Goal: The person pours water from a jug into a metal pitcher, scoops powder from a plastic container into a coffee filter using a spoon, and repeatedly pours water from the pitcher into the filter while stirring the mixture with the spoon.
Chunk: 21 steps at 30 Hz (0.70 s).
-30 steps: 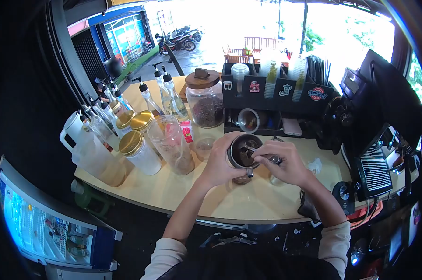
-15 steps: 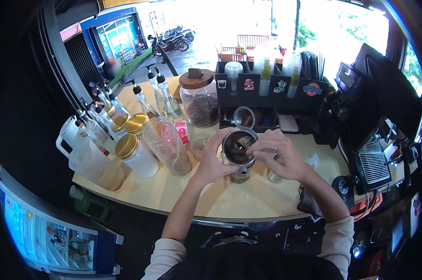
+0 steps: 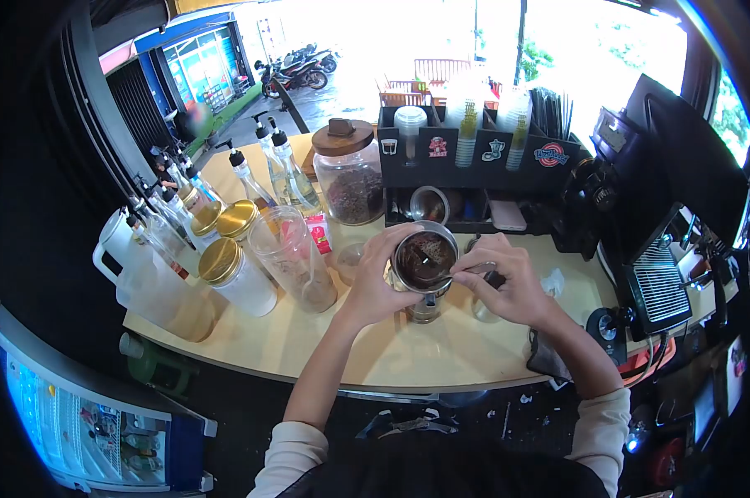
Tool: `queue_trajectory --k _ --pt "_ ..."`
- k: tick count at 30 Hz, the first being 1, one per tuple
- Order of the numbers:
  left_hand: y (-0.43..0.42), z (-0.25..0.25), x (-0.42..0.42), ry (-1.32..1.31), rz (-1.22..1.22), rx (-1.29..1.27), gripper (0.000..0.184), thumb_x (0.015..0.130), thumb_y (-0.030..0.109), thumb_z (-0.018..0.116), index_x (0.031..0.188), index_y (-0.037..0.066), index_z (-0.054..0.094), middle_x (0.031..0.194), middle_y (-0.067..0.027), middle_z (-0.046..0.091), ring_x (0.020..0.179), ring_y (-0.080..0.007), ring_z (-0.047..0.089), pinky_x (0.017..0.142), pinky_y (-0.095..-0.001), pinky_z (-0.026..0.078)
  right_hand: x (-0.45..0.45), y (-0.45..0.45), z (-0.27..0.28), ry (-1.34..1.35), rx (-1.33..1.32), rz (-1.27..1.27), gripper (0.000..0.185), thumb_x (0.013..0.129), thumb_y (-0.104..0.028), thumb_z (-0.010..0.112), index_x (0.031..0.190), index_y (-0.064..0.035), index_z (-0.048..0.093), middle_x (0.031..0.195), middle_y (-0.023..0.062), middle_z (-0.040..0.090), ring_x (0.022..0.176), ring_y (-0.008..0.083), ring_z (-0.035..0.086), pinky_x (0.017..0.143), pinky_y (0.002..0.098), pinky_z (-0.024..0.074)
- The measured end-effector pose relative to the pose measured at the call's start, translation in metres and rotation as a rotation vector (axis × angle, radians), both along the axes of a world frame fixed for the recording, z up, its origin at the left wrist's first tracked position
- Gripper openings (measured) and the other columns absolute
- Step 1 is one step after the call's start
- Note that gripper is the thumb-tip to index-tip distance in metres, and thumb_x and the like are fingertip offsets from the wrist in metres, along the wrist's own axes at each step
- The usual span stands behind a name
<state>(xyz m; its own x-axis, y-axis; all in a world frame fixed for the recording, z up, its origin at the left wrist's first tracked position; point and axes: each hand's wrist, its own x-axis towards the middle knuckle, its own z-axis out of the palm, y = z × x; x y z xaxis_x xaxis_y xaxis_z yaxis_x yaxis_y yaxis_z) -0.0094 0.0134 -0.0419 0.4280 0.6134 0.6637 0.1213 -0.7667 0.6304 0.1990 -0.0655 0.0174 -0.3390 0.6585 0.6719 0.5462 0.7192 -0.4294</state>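
Observation:
My left hand (image 3: 379, 278) wraps round the side of a metal cup (image 3: 396, 264) that holds dark brown liquid (image 3: 423, 257) with some foam. In my right hand (image 3: 508, 284) a thin metal spoon is pinched, its lower end in the cup near the right side of the rim. Below the cup a glass vessel (image 3: 425, 310) shows in part. A small glass jar (image 3: 484, 310) stands under my right hand, partly hidden. To the left of my left hand is a small clear cup (image 3: 349, 261).
Left on the counter (image 3: 333, 357) stand a tall clear container (image 3: 292, 257), gold-lidded jars (image 3: 220, 261), a plastic jug (image 3: 163, 295) and pump bottles. Behind are a wooden-lidded jar (image 3: 348, 187) and a black organizer (image 3: 474, 178) with cups. An espresso machine (image 3: 661, 286) is at the right.
The spoon has moved within the cup toward the right rim, and my right hand has shifted with it. Both hands keep their hold. The whole view has shifted slightly.

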Motion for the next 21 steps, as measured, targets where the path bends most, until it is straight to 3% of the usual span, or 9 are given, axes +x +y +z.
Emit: queue_trajectory --k 6,12,14,18,21 --pt "-0.005 0.006 0.001 0.049 0.021 0.093 0.079 0.052 0.013 0.078 0.125 0.014 0.05 0.126 -0.0071 0.053 0.12 -0.0264 0.048 0.106 -0.0406 0.027 -0.003 0.002 -0.001 0.128 -0.111 0.0 0.009 0.08 -0.007 0.066 0.089 -0.0058 0.066 0.077 0.0067 0.063 0.072 0.0212 0.055 0.07 0.0317 0.0396" --pt "-0.006 0.009 -0.003 0.115 0.046 0.167 0.081 0.053 0.014 0.078 0.127 0.015 0.047 0.126 -0.0064 0.053 0.121 -0.0231 0.048 0.106 -0.0429 0.025 0.002 0.01 0.004 0.086 -0.148 0.024 0.009 0.083 -0.009 0.063 0.09 -0.0047 0.066 0.079 0.0085 0.064 0.076 0.0221 0.057 0.074 0.0329 0.0417" --pt "-0.003 0.012 -0.005 0.17 0.005 0.153 0.081 0.054 0.015 0.078 0.129 0.016 0.046 0.127 -0.0058 0.053 0.121 -0.0229 0.048 0.107 -0.0436 0.024 0.002 0.013 0.004 -0.037 -0.149 0.112 0.009 0.083 -0.01 0.062 0.09 -0.0046 0.066 0.08 0.0085 0.065 0.077 0.0218 0.058 0.073 0.0333 0.0429" --pt "-0.001 0.013 -0.007 0.218 -0.025 0.133 0.082 0.055 0.016 0.078 0.13 0.016 0.044 0.128 -0.0047 0.053 0.121 -0.0227 0.048 0.108 -0.0445 0.023 0.001 0.016 0.015 0.024 -0.216 0.082 0.01 0.083 -0.011 0.063 0.089 -0.0042 0.066 0.081 0.0091 0.065 0.076 0.0229 0.059 0.073 0.0348 0.044" --pt "0.0 0.016 -0.006 0.244 -0.054 0.099 0.082 0.056 0.017 0.077 0.131 0.017 0.043 0.128 -0.004 0.053 0.121 -0.0228 0.048 0.11 -0.0451 0.022 0.004 0.019 0.013 -0.03 -0.244 0.144 0.01 0.084 -0.011 0.062 0.09 -0.0035 0.066 0.079 0.0093 0.065 0.072 0.0192 0.06 0.069 0.0322 0.0454"
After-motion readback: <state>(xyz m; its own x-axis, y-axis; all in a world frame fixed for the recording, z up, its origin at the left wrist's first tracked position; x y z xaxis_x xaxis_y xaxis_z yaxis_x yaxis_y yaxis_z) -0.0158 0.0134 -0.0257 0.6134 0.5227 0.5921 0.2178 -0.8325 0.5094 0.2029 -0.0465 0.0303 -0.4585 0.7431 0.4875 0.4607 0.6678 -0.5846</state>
